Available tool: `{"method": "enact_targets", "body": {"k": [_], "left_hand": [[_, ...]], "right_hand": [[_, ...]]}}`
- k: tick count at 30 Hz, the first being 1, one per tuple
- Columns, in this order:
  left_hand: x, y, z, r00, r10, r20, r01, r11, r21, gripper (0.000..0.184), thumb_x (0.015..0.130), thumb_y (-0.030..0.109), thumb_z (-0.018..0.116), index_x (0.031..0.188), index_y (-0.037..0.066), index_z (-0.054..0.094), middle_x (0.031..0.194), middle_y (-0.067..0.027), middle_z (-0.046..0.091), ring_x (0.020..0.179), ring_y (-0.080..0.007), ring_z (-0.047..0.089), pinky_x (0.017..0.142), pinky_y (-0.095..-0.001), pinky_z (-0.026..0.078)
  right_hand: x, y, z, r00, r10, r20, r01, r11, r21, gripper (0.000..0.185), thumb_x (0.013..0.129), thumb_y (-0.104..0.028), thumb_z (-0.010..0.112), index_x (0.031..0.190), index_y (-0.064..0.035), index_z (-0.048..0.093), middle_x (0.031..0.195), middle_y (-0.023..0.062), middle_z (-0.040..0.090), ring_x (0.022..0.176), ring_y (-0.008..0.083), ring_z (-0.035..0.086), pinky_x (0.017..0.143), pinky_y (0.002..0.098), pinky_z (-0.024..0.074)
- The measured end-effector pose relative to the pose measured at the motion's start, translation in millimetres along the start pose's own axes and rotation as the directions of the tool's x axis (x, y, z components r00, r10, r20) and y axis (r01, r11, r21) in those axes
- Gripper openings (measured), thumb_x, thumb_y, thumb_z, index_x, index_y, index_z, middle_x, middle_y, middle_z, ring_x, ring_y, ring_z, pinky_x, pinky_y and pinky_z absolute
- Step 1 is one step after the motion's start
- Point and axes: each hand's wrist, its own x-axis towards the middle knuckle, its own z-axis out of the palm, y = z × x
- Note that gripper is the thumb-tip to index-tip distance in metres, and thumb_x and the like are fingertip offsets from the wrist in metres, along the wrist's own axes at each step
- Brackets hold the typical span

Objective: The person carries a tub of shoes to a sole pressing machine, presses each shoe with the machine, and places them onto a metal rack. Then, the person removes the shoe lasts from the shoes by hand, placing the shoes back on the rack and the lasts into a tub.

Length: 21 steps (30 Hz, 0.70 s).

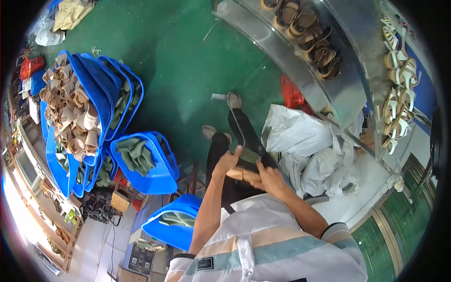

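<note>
In front of my lap, my left hand (227, 162) is closed with its thumb up on the near side of a dark green, flat piece (247, 157), which looks like a shoe upper. My right hand (271, 180) grips the other end of the same piece, fingers curled around it. Just below the green piece is a tan, block-like piece (242, 174), between both hands; whether it is joined to the green one I cannot tell. A blue bin (167, 185) with similar green pieces (137, 157) stands to the left.
More blue bins (103, 80) are at the left, one heaped with tan shoe parts (70, 108). Another blue bin (155, 228) sits near my left elbow. At the right are white sacks (296, 131), a metal rack with brown sandals (305, 21) and white sandals (401, 103).
</note>
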Motion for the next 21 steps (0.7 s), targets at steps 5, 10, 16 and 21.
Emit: {"method": "enact_targets", "body": {"k": [5,10,16,21], "left_hand": [[-23.8,26.5,-4.1,0.971,-0.148,0.187,0.238,0.665,-0.708,0.06,0.086,0.042,0.065,0.129,0.01,0.039,0.114,-0.0091,0.056,0.103,-0.0206,0.06,0.086,-0.0429,0.05],[-13.6,-32.8,-2.1,0.873,-0.029,0.487,0.453,0.42,-0.786,0.055,0.087,0.046,0.057,0.126,0.009,0.045,0.119,-0.012,0.059,0.106,-0.0283,0.061,0.091,-0.0496,0.05],[-55.9,-129.6,-56.6,0.904,-0.419,0.081,0.291,0.467,-0.835,0.056,0.083,0.039,0.062,0.131,0.019,0.042,0.116,-0.0115,0.059,0.098,-0.0256,0.061,0.079,-0.0436,0.053],[-171.9,-174.6,-102.0,0.774,-0.415,-0.478,-0.035,0.725,-0.688,0.076,0.084,0.023,0.062,0.148,0.018,0.023,0.117,-0.0149,0.057,0.098,-0.0274,0.059,0.082,-0.0404,0.05]], "right_hand": [[-62.3,-8.5,-53.4,0.999,-0.053,0.003,0.053,0.999,0.003,0.069,0.07,-0.035,0.079,0.122,0.0002,0.051,0.092,0.0205,0.062,0.078,0.0396,0.065,0.066,0.0479,0.0533],[-1.1,95.3,-147.5,0.859,-0.292,-0.419,0.239,0.955,-0.177,0.038,0.057,-0.016,0.075,0.089,-0.0045,0.057,0.1,0.0134,0.051,0.099,0.0358,0.049,0.088,0.044,0.0397],[132.3,233.4,-299.8,0.533,-0.437,-0.725,-0.01,0.853,-0.522,0.028,0.064,0.005,0.067,0.089,-0.0061,0.061,0.13,0.0152,0.05,0.122,0.0377,0.043,0.103,0.0455,0.0328],[173.1,284.1,-349.0,0.644,-0.041,-0.764,-0.269,0.923,-0.276,0.067,0.071,0.019,0.054,0.129,-0.0145,0.052,0.15,0.0175,0.031,0.131,0.0432,0.037,0.109,0.045,0.0323]]}}
